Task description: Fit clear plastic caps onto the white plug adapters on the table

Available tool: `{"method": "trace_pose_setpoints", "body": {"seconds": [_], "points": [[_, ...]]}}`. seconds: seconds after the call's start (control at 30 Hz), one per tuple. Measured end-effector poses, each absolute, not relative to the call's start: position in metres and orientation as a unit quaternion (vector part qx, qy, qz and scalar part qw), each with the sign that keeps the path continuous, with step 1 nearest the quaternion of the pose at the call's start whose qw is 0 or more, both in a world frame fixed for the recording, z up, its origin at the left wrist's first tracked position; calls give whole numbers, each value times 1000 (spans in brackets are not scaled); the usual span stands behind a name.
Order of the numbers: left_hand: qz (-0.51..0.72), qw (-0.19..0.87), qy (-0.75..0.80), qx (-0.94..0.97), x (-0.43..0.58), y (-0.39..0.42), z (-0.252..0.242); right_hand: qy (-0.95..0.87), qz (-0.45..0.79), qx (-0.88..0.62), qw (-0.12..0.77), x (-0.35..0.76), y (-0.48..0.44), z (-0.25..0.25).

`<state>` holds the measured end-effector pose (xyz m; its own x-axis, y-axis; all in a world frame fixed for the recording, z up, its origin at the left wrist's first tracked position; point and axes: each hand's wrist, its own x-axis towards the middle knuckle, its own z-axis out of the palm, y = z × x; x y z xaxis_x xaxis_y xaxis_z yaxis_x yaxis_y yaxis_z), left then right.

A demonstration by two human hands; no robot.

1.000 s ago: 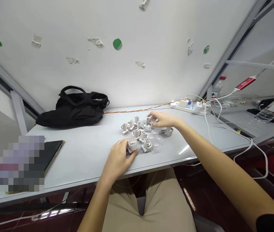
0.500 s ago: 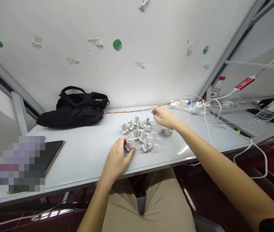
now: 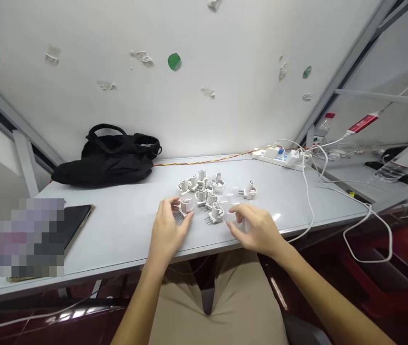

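Note:
Several small white plug sockets [image 3: 204, 191] lie in a heap in the middle of the grey table [image 3: 124, 230], with a few clear plastic caps [image 3: 230, 196] among them. My left hand [image 3: 168, 232] pinches one white plug socket [image 3: 185, 205] just above the table at the heap's near-left edge. My right hand [image 3: 256, 227] is closed near the table's front edge, with a clear plastic cap [image 3: 230, 218] between its fingertips.
A black bag [image 3: 108, 158] lies at the back left. A dark tablet [image 3: 76, 218] rests at the left. A white power strip [image 3: 279, 157] with white cables [image 3: 311, 191] sits at the back right; cables hang off the right edge. The wall stands right behind.
My right hand pulled back from the far side of the heap to the front edge, holding a clear cap. My left hand lifted a socket slightly and shifted left.

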<state>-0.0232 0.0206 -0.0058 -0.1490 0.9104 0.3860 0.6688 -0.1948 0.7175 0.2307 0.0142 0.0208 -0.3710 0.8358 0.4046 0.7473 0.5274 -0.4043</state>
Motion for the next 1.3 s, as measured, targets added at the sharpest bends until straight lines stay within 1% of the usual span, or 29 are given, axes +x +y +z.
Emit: {"method": "trace_pose_setpoints", "body": {"seconds": [0.13, 0.23, 0.3, 0.37, 0.47, 0.53, 0.67, 0.77, 1.03, 1.2, 1.3], "points": [[471, 74, 589, 652, -22, 13, 2, -812, 53, -498, 301, 228, 16, 1], [489, 13, 522, 699, -17, 4, 9, -795, 28, -508, 330, 226, 21, -7], [463, -32, 487, 740, -10, -3, 10, -785, 17, -516, 341, 226, 24, -11], [427, -73, 487, 758, 1, -8, 8, -778, 4, -514, 360, 225, 25, -15], [413, -116, 506, 748, 19, -11, 0, -781, -26, -468, 414, 225, 25, -19], [409, -134, 516, 741, 27, -10, -5, -796, -32, -431, 425, 226, 23, -19], [356, -110, 543, 753, 31, -5, -9, -837, 4, -386, 388, 229, 21, -13], [332, -75, 557, 758, 28, -3, -7, -847, 30, -367, 383, 231, 20, -11], [334, 42, 530, 779, 3, -10, 1, -856, 85, -334, 386, 237, 21, -17], [330, 78, 512, 789, -14, -10, -2, -863, 153, -324, 355, 242, 20, -12], [332, 69, 512, 789, -14, -9, -6, -850, 174, -319, 381, 243, 21, -10]]}}
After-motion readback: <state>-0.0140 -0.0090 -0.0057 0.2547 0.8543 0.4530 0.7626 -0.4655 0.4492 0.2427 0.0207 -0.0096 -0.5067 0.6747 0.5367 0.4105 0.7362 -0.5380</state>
